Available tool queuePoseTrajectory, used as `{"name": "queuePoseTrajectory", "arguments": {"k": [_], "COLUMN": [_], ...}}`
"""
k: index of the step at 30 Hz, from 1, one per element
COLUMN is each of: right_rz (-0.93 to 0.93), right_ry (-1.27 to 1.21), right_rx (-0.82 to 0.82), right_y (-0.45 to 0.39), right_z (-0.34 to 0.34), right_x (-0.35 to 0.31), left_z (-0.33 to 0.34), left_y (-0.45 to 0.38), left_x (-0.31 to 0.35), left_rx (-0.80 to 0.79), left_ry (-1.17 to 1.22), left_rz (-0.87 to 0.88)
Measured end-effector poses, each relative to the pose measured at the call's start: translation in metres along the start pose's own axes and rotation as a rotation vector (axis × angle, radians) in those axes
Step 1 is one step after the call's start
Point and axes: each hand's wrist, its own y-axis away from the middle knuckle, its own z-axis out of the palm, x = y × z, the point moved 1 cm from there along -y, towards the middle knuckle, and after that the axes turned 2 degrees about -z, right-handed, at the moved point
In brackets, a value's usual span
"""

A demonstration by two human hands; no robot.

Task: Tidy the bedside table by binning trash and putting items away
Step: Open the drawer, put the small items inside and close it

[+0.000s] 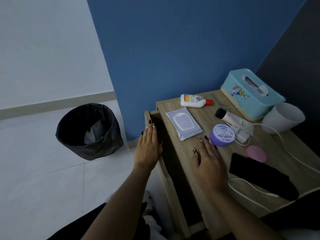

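Wipes pack [183, 124] sits mid-tabletop [188, 160]; at its twelve o'clock lies the lotion bottle [194, 100], at three o'clock the tube [233, 120], at four o'clock the jar [222, 135]. Tissue box [252, 94] is out at one o'clock, cup [284, 117] to its right. Phone [242, 164] lies at five o'clock, cable [284, 149] beside it. At nine o'clock the drawer [156, 125] stands out, with the bin [89, 131] on the floor [43, 170] beyond.

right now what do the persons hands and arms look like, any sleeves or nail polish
Both forearms are bare, with no sleeves, watch or bracelets in view. The left hand and right hand have long nails, mostly dark polish, a few pale with white tips. No rings are visible.
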Motion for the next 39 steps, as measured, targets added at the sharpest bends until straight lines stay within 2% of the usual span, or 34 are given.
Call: {"name": "queuePoseTrajectory", "arguments": {"k": [11,22,39], "right_rz": [0.004,-0.016,-0.031], "right_ry": [-0.051,-0.09,-0.115], "right_rx": [-0.031,0.047,0.022], "right_y": [0.001,0.001,0.005], "right_z": [-0.004,0.001,-0.001], "right_x": [-0.001,-0.003,-0.002], "left_z": [-0.022,-0.045,-0.041], "left_y": [0.027,0.051,0.054], "left_x": [-0.054,-0.099,-0.106], "left_rx": [0.002,-0.022,-0.031], "left_ry": [-0.112,-0.127,-0.11], "left_rz": [-0.059,-0.119,-0.114]}}
